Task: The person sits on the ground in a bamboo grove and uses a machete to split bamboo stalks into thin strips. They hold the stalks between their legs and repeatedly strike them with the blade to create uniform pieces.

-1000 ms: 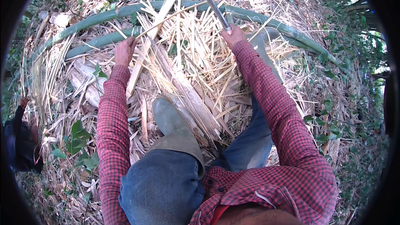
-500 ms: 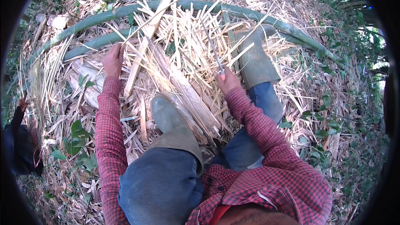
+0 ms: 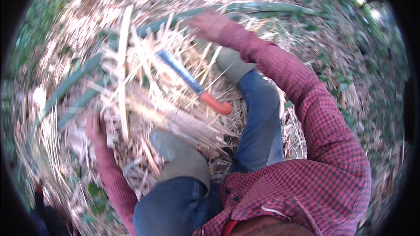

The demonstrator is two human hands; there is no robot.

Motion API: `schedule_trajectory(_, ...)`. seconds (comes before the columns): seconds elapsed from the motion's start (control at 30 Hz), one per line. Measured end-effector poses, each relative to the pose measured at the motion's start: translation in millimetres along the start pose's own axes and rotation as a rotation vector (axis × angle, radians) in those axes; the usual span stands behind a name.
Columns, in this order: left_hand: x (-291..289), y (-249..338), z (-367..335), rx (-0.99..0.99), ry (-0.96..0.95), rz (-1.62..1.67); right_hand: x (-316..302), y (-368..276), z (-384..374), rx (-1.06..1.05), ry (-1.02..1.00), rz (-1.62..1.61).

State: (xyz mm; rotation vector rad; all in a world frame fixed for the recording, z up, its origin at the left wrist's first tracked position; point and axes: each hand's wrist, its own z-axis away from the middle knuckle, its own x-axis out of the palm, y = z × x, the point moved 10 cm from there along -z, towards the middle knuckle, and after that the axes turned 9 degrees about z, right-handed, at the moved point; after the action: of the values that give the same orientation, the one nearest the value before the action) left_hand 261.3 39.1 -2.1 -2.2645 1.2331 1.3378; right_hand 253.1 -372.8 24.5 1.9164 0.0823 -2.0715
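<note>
Lying below the right hand (image 3: 205,25) and clear of it, one knife (image 3: 194,86), down on the pale strips (image 3: 151,76)! Its long axis runs on a slant: the single blade (image 3: 180,72) points away from the body and leftward, while the one orange handle (image 3: 215,103) sits at the near, right-hand end, its butt beside the right leg. Two hands in view, both blurred. The right has its fingers out and apart, nothing visible in them. Over to the left hand (image 3: 95,130), well left of the knife: I cannot tell whether its fingers are together, apart or closed on anything. One broad slat (image 3: 124,74) stands out between the left hand and the knife, pointing away from the body. The thin strips are too many and too smeared to count. Two green poles: the longer (image 3: 78,76) curves from beyond the left hand up behind the right; the shorter-looking one (image 3: 81,105) lies just past the left. And two boots, the left boot (image 3: 168,145) right of the left hand, the right boot (image 3: 234,64) just below the right hand.
</note>
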Motion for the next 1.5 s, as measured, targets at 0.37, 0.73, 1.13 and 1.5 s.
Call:
schedule_trajectory(0.37,42,29,-7,-0.391,-0.376,0.558,32,29,109,0.096,-0.136,-0.232)
schedule_trajectory(0.73,-10,246,-116,0.026,-0.476,0.133,113,50,187,0.535,-0.628,0.075)
schedule_trajectory(1.13,22,95,-82,-0.481,-0.927,0.708,19,25,213,0.206,-0.128,-0.875)
schedule_trajectory(1.5,45,38,-16,-0.978,-0.915,0.283,-43,15,210,0.462,0.197,-1.793)
